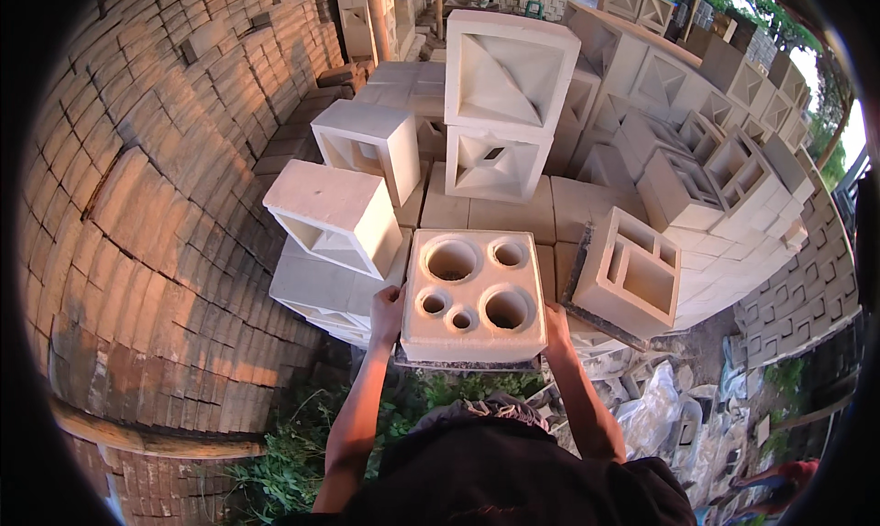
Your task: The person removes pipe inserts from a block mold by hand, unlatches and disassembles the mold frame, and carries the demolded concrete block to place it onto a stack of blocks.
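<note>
A pale square ventilation block with several round holes of different sizes through its top is directly in front of me. Its near edge rests over a thin dark board. My left hand grips the block's left side with curled fingers. On the opposite side my right hand presses against it, its fingers partly hidden. Just beyond my left hand stands a tilted block with a recessed face. To the right of my right hand, a block with rectangular openings leans on another dark board.
Two patterned blocks are stacked upright behind. More pale blocks fill the back right. A tall wall of stacked brown tiles curves along the left. Green plants and crumpled plastic sheet lie below. Part of another person shows at lower right.
</note>
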A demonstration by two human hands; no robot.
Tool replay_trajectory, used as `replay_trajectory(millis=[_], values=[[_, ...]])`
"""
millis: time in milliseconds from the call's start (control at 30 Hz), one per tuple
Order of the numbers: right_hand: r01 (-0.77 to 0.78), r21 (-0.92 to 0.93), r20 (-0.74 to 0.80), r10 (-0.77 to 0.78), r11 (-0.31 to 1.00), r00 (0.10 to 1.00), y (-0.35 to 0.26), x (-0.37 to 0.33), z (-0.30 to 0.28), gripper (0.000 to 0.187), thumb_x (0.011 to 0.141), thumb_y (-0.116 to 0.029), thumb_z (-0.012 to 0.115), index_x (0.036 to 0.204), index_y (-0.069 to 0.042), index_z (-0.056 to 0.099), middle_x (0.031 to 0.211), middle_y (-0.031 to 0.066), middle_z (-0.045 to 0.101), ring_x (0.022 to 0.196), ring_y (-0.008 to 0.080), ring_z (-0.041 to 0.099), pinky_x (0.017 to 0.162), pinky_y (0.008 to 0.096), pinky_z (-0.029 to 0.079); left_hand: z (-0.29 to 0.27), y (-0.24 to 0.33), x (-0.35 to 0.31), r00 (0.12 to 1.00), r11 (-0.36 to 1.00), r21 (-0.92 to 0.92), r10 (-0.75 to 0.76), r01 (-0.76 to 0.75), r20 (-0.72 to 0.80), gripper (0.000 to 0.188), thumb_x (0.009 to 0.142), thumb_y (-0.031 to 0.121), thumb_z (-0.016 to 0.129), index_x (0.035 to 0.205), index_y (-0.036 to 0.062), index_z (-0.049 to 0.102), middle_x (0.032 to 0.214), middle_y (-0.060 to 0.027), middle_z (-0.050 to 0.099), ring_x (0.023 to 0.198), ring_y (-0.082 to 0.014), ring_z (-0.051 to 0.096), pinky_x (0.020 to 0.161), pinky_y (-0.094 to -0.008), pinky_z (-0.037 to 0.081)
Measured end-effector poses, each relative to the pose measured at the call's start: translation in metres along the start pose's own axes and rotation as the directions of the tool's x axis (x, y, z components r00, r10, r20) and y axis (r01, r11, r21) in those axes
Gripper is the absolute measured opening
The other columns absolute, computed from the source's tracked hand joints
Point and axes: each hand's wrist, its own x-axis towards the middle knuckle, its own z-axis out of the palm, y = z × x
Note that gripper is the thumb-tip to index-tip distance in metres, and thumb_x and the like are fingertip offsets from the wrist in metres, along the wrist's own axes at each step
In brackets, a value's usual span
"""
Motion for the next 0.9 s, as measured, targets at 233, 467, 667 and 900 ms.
replay_trajectory(millis=[233, 467, 667, 900], values=[[-0.038, 0.103, 0.017, 0.036, 0.994, 0.999, -0.007, 0.008, 0.003, 0.036, 0.097, -0.024, 0.048, 0.110, 0.006, 0.061, 0.094, 0.0089, 0.065, 0.078, 0.0127, 0.060, 0.068, 0.0279, 0.050, 0.000, 0.010, 0.009, 1.000, 0.995, 0.100, 0.027, -0.028, 0.007, 0.027, 0.085, 0.019, 0.060, 0.079, -0.0069, 0.065, 0.065, -0.0115, 0.064, 0.058, -0.0122, 0.057, 0.054, -0.0305, 0.045], [-0.003, 0.041, -0.007, 0.003, 0.999, 1.000, -0.004, 0.018, 0.000, 0.034, 0.095, -0.025, 0.050, 0.106, 0.005, 0.062, 0.089, 0.0078, 0.064, 0.076, 0.0124, 0.059, 0.067, 0.0282, 0.049, 0.004, 0.000, 0.014, 0.999, 0.999, -0.012, 0.035, -0.035, 0.020, 0.023, 0.082, 0.015, 0.060, 0.079, -0.0075, 0.065, 0.065, -0.0107, 0.064, 0.058, -0.0110, 0.057, 0.054, -0.0297, 0.045], [-0.060, -0.003, -0.053, 0.059, 0.998, 0.997, -0.004, 0.022, 0.000, 0.034, 0.095, -0.027, 0.051, 0.105, 0.003, 0.062, 0.086, 0.0067, 0.063, 0.074, 0.0124, 0.058, 0.065, 0.0291, 0.048, 0.005, 0.005, 0.008, 1.000, 1.000, -0.004, -0.002, 0.002, 0.010, 0.027, 0.086, 0.018, 0.059, 0.082, -0.0079, 0.065, 0.067, -0.0112, 0.065, 0.060, -0.0112, 0.057, 0.056, -0.0292, 0.045], [-0.093, 0.052, -0.058, 0.096, 0.994, 0.994, -0.011, 0.026, 0.000, 0.031, 0.096, -0.025, 0.050, 0.105, 0.002, 0.062, 0.090, 0.0082, 0.064, 0.075, 0.0141, 0.059, 0.067, 0.0303, 0.048, -0.007, 0.035, -0.022, 0.982, 0.971, -0.153, -0.188, 0.184, -0.013, 0.027, 0.092, 0.020, 0.054, 0.097, -0.0051, 0.065, 0.079, -0.0077, 0.066, 0.067, -0.0110, 0.058, 0.060, -0.0264, 0.047]])
